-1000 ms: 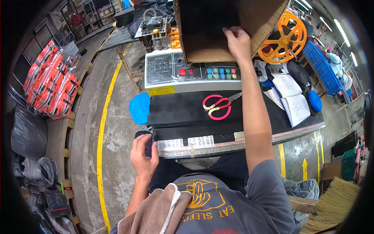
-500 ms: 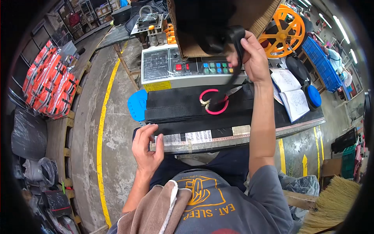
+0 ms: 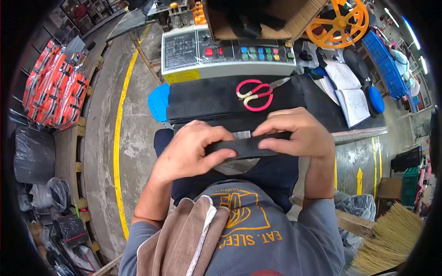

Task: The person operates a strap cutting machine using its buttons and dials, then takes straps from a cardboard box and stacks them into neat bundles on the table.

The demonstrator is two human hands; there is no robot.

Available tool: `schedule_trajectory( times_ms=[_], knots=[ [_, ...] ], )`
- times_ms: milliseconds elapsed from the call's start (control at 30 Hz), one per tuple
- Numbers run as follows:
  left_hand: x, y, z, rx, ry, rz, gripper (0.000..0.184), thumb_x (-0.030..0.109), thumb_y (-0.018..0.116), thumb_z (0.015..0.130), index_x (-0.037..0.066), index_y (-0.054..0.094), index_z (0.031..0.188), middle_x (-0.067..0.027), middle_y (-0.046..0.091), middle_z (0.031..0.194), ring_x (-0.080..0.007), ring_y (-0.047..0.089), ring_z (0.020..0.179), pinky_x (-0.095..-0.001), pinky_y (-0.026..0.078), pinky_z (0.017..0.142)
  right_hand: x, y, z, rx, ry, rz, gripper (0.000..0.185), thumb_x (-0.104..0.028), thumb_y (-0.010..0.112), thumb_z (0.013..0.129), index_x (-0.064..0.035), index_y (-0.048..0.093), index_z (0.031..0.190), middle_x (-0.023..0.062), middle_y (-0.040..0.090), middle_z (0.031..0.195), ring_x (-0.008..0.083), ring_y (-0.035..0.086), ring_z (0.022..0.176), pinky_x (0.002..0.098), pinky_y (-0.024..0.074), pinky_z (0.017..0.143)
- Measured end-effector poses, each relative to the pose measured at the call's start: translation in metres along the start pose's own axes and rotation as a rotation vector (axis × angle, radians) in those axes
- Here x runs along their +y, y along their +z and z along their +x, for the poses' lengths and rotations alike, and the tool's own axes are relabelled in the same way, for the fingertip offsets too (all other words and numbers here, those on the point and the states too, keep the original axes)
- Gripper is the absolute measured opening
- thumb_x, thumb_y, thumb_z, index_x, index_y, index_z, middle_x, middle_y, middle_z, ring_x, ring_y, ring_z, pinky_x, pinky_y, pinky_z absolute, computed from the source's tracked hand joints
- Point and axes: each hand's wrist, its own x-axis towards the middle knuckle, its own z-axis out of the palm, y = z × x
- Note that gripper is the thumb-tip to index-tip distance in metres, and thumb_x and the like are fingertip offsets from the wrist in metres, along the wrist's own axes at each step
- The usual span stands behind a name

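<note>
Between my two hands a piece of black webbing strap (image 3: 248,146) is stretched level over the front edge of the bench. My left hand (image 3: 195,147) pinches its left part between thumb and fingers. Further right, my right hand (image 3: 294,133) grips the strap with the thumb on its near face. Red-handled scissors (image 3: 256,95) lie on black material (image 3: 198,99) just beyond my hands. A cardboard box (image 3: 258,32) with dark straps inside stands above the control panel (image 3: 225,52).
An open notebook (image 3: 351,99) and a blue roll (image 3: 376,100) lie on the right. A blue plastic piece (image 3: 159,102) is at the bench's left edge. Behind stands an orange reel (image 3: 340,22). A person (image 3: 399,62) is at the far right near blue crates (image 3: 384,66).
My right hand has come down from the box with a black strap. My left hand has moved right and now holds the strap too. The view has shifted slightly.
</note>
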Motion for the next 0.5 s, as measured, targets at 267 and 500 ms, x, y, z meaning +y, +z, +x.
schedule_trajectory(
  times_ms=[267,500],
  knots=[
    [-0.073,0.017,-0.067,0.236,-0.122,0.405,0.014,0.014,0.08,0.085,0.01,0.074,0.096,-0.0038,0.072,0.091,-0.0262,0.067,0.085,-0.0392,0.045,0.079,0.066,0.008,-0.093,0.12,0.337,-0.279,0.019,-0.011,0.081,0.079,-0.0098,0.08,0.098,0.0029,0.075,0.092,0.0227,0.069,0.089,0.0382,0.0435,0.099],
    [-0.119,0.055,-0.099,0.528,-0.199,0.084,0.031,0.008,0.088,0.076,0.008,0.075,0.104,-0.0068,0.074,0.102,-0.0273,0.065,0.098,-0.0398,0.049,0.092,0.1,0.034,-0.14,0.389,0.363,-0.5,0.019,-0.007,0.078,0.08,-0.0096,0.079,0.099,0.0041,0.075,0.101,0.0244,0.067,0.103,0.0419,0.0414,0.104]
  ],
)
